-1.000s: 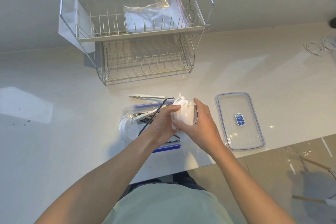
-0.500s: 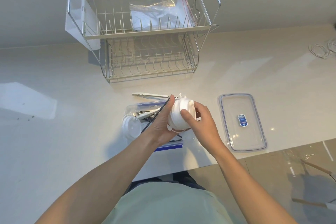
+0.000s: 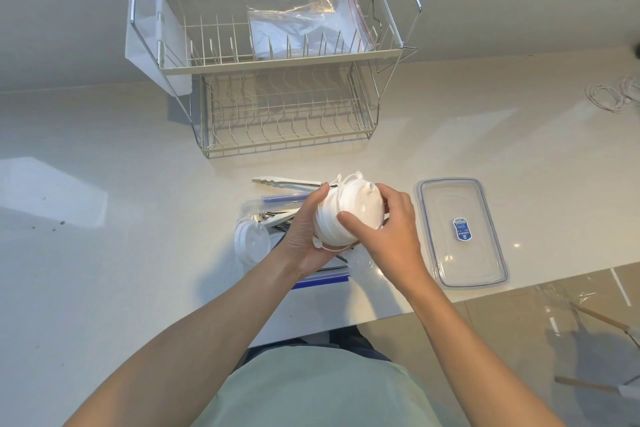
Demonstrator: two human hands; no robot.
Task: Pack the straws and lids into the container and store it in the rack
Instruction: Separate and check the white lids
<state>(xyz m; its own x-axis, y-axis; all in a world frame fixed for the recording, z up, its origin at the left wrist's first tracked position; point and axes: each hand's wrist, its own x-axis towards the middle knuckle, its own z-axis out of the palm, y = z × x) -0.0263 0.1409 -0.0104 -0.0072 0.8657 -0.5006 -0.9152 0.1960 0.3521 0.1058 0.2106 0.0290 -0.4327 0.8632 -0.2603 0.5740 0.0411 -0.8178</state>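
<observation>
Hands: left hand (image 3: 304,236) and right hand (image 3: 394,236) both grip the stack of lids (image 3: 346,211) from either side.
Lids: held above the container (image 3: 252,215).
Container: on the tabletop (image 3: 104,270), its cover (image 3: 462,232) at 3 o'clock.
Rack (image 3: 277,62): at 12 o'clock.

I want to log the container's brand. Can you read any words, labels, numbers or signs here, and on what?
Blue and white sticker on the clear container lid: print is there, but too small and blurred to read.
No other text shows on anything else.
</observation>
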